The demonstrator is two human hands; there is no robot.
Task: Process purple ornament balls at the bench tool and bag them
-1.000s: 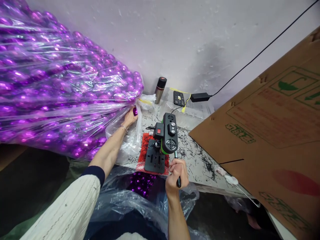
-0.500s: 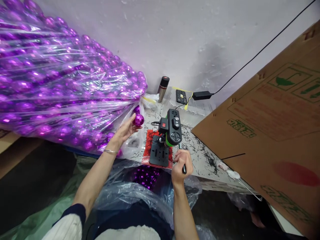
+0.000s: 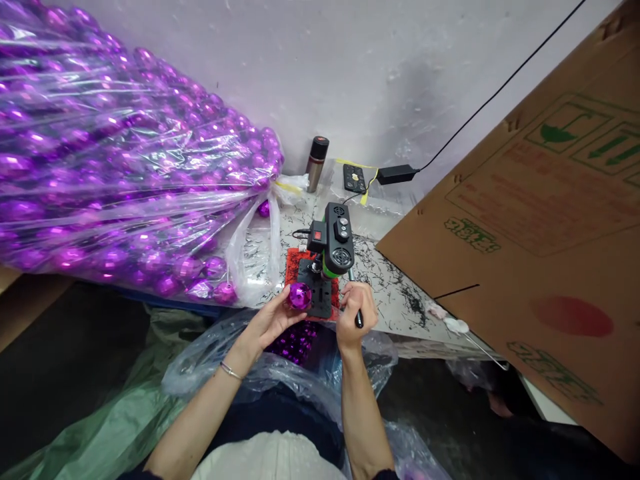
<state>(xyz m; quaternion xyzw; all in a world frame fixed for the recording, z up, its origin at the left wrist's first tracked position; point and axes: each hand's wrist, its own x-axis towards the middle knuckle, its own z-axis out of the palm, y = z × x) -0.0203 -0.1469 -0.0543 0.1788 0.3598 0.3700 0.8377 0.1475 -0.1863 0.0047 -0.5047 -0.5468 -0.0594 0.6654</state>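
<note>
Between the fingers of my left hand (image 3: 273,320) is a shiny purple bauble (image 3: 300,296), held at the front of a small black bench drill press (image 3: 340,237). The bauble is over the left front part of the machine's slotted black base plate (image 3: 321,300). My right hand (image 3: 357,312) is wrapped round the black-ended lever (image 3: 359,320) at the machine's right side. A red mat (image 3: 296,259) lies beneath the base. Below the table edge, more purple baubles (image 3: 295,343) sit in an open clear plastic bag (image 3: 215,357).
A big clear bag of purple baubles (image 3: 125,167) fills the left. At the back stand a flask (image 3: 317,163), a phone-like black item (image 3: 355,178) and a power adapter (image 3: 397,175). A large cardboard box (image 3: 525,233) slants along the right. Black shavings (image 3: 413,303) litter the table.
My left hand has brought the bauble from the big bag's mouth rightward and nearer to me, to the machine's base. My right hand stays on the lever. The view has shifted slightly.
</note>
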